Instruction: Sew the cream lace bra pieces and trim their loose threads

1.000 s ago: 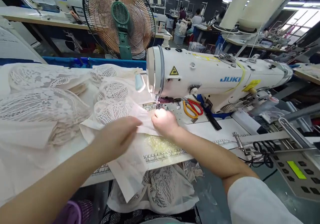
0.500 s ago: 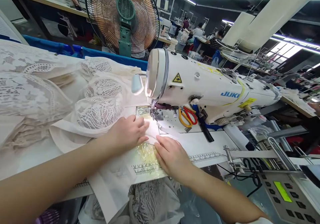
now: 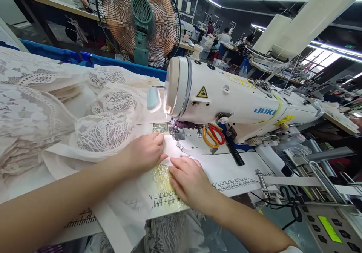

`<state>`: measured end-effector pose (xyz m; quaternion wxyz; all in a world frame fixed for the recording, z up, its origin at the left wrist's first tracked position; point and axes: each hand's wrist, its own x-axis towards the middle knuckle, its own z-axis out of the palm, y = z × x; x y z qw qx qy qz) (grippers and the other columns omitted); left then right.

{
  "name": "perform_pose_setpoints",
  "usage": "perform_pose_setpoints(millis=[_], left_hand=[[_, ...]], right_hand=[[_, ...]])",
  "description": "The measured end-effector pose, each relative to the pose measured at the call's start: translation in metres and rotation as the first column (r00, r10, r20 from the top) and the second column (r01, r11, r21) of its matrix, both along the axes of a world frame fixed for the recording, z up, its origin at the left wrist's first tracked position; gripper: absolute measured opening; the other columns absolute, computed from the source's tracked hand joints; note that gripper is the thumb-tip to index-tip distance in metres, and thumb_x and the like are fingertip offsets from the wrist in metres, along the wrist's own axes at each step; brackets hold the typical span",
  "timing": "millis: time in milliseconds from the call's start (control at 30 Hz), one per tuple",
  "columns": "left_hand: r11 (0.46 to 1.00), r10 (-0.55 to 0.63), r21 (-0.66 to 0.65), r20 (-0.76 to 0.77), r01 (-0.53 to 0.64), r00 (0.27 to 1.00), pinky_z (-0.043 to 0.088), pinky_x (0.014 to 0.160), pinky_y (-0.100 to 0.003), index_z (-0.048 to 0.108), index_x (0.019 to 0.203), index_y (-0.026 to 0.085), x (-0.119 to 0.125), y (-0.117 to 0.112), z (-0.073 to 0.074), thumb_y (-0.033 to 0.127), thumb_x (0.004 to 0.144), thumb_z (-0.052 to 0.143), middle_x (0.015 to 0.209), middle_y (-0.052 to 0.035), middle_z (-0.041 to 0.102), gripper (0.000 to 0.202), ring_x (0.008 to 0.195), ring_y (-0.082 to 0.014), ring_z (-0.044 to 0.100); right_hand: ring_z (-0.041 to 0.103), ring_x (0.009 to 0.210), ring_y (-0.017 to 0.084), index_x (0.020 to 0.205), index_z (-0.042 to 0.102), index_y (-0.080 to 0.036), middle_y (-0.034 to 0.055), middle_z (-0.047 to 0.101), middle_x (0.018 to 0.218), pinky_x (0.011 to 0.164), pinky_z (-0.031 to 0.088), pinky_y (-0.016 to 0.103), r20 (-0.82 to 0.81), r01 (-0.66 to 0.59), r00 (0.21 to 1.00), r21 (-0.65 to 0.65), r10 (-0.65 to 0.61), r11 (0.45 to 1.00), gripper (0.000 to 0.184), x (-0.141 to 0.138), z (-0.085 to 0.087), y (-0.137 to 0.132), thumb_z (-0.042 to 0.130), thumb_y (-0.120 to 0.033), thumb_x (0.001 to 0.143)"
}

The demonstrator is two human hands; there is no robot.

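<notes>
Just in front of the sewing machine's needle area, a piece of white fabric [image 3: 170, 148] lies flat on the machine bed. My left hand [image 3: 145, 152] has its fingers bent together on the fabric's left side. At the near right edge of the fabric, my right hand [image 3: 190, 179] is closed, fingertips pressed on it. The sewing machine [image 3: 215, 91] stands right behind both hands. A white lace garment with molded cups [image 3: 106, 132] spreads left of my left hand, and its pale cloth hangs over the front edge under my forearm.
Scissors with yellow and red handles [image 3: 210, 136] lie on the bed right of the needle. Yellowish clear tape [image 3: 162, 179] covers part of the printed ruler. A large fan [image 3: 141, 23] stands behind, and a control panel [image 3: 325, 226] sits at lower right.
The lace garment on the left has shifted a little leftward. My right hand has moved slightly left and down, still on the fabric; my left hand stays nearly in place.
</notes>
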<state>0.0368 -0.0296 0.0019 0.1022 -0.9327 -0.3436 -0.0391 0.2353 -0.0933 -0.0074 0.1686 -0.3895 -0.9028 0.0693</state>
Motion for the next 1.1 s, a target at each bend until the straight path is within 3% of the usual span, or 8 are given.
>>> perform_pose_setpoints(millis=[167, 300, 467, 1100], left_hand=[[0.999, 0.047, 0.026, -0.022, -0.047, 0.999, 0.035, 0.058, -0.033, 0.055, 0.115, 0.007, 0.001, 0.001, -0.001, 0.039, 0.089, 0.045, 0.088, -0.0114, 0.058, 0.043, 0.076, -0.0233, 0.051], [0.990, 0.134, 0.041, -0.035, -0.132, 0.990, 0.031, 0.055, -0.032, 0.058, 0.112, 0.011, 0.004, 0.001, 0.000, 0.042, 0.089, 0.046, 0.090, -0.0110, 0.058, 0.040, 0.081, -0.0244, 0.052], [0.984, 0.178, 0.030, 0.003, -0.178, 0.984, 0.028, 0.053, -0.030, 0.059, 0.106, 0.012, 0.008, 0.007, 0.000, 0.043, 0.087, 0.049, 0.086, -0.0109, 0.057, 0.038, 0.078, -0.0231, 0.052], [0.976, 0.173, -0.130, -0.013, -0.173, 0.985, 0.036, 0.061, -0.033, 0.058, 0.112, 0.015, 0.005, 0.018, 0.007, 0.041, 0.088, 0.048, 0.096, -0.0099, 0.059, 0.036, 0.089, -0.0246, 0.054]], right_hand=[[0.051, 0.109, 0.027, 0.106, 0.059, -0.012, 0.0157, 0.056, 0.123, 0.088, 0.046, 0.044, -0.026, -0.010, 1.000, -0.037, 0.009, 0.999, 0.026, 0.003, -0.004, -0.005, 0.047, -0.020, 0.084], [0.046, 0.119, 0.028, 0.109, 0.057, -0.009, 0.0195, 0.051, 0.130, 0.100, 0.042, 0.044, -0.032, -0.032, 0.999, -0.085, 0.029, 0.996, 0.028, 0.005, -0.005, -0.010, 0.048, -0.020, 0.084], [0.044, 0.124, 0.029, 0.109, 0.056, -0.010, 0.0208, 0.049, 0.131, 0.103, 0.040, 0.045, -0.039, -0.024, 0.999, -0.114, 0.020, 0.993, 0.028, 0.003, -0.004, -0.010, 0.049, -0.020, 0.084], [0.037, 0.131, 0.031, 0.114, 0.054, -0.009, 0.0205, 0.048, 0.134, 0.105, 0.039, 0.047, -0.003, -0.049, 0.999, -0.134, 0.049, 0.990, 0.032, 0.000, -0.004, -0.014, 0.048, -0.020, 0.085]])
